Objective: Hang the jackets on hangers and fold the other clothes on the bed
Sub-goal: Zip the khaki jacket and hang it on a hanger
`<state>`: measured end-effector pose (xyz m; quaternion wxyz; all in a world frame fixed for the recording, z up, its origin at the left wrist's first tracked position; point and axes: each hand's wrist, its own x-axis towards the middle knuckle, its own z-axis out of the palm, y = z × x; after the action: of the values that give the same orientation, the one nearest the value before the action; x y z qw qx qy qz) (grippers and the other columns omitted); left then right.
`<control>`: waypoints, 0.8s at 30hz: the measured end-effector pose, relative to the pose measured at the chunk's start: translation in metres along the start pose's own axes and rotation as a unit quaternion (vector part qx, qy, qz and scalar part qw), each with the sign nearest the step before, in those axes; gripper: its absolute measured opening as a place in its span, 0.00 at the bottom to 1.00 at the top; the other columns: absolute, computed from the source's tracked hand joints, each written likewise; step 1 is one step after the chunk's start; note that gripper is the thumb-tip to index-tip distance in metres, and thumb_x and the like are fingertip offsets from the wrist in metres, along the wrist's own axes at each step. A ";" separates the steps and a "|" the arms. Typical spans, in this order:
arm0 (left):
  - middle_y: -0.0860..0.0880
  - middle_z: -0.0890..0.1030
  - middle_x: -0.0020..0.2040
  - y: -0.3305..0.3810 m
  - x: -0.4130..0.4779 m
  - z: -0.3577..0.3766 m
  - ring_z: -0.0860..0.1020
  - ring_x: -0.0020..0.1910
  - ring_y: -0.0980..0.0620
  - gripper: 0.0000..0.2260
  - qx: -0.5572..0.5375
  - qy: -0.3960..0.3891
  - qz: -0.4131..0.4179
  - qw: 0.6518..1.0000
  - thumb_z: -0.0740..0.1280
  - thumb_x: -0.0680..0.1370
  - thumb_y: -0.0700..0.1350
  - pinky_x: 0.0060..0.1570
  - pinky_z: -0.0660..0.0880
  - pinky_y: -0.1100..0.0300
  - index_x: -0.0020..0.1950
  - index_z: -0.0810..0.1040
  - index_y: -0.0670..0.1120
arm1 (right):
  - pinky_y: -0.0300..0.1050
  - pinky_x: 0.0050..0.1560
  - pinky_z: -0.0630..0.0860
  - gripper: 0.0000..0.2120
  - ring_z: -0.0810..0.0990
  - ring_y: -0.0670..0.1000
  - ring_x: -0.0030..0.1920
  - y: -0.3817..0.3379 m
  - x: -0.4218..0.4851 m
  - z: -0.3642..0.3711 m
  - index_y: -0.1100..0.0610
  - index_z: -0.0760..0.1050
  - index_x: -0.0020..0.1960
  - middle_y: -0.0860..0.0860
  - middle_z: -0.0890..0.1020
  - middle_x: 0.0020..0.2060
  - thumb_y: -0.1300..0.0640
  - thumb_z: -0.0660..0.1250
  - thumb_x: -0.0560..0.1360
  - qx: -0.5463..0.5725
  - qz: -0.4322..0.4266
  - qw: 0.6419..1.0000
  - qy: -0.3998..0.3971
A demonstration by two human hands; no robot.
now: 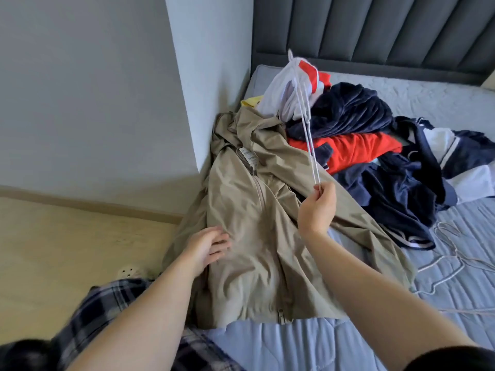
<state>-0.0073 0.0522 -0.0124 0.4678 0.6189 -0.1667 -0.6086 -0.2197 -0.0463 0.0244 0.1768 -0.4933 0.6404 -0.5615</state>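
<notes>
1. Pale blue quilting covers the bed point(321, 344), which has a dark padded headboard point(375, 30) at its far end and a grey wall point(93, 89) along its left edge, above a light wooden floor point(67, 250).
2. A khaki jacket point(254, 223) lies flat along the bed's left edge, zipped shut, with its collar toward the headboard and its hem toward the near edge.
3. The left hand point(207, 249) rests on the jacket's left side, its fingers point(222, 242) straight and slightly apart, flat on the cloth.
4. The right hand point(317, 207) is raised above the jacket's right sleeve, thumb and fingers point(325, 188) pinched together on the near end of a thin white wire hanger point(311, 153).
5. The hanger is seen edge-on and slants up toward the headboard.
6. A heap of clothes point(356, 121) in navy, red and white sits at the bed's far end, touching the jacket's collar and right shoulder.
7. More wire hangers point(444, 263) lie flat near the bed's right edge, just beside the jacket's right sleeve.
8. Checked trousers point(107, 317) show at the near left, with a pale slipper point(128, 271) on the floor beside them.
</notes>
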 end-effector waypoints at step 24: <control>0.39 0.71 0.66 0.027 0.068 -0.027 0.74 0.60 0.39 0.21 0.051 0.261 0.017 0.964 0.58 0.76 0.35 0.59 0.72 0.51 0.70 0.69 0.42 | 0.54 0.59 0.66 0.17 0.71 0.63 0.57 0.032 0.003 0.063 0.62 0.75 0.58 0.60 0.75 0.54 0.60 0.66 0.69 -0.406 -0.152 0.868 -0.242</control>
<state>0.0409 -0.0045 -0.0364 0.4734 0.7763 -0.0802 -0.4085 -0.1861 -0.0871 -0.0229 0.0230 -0.7329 0.6664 -0.1350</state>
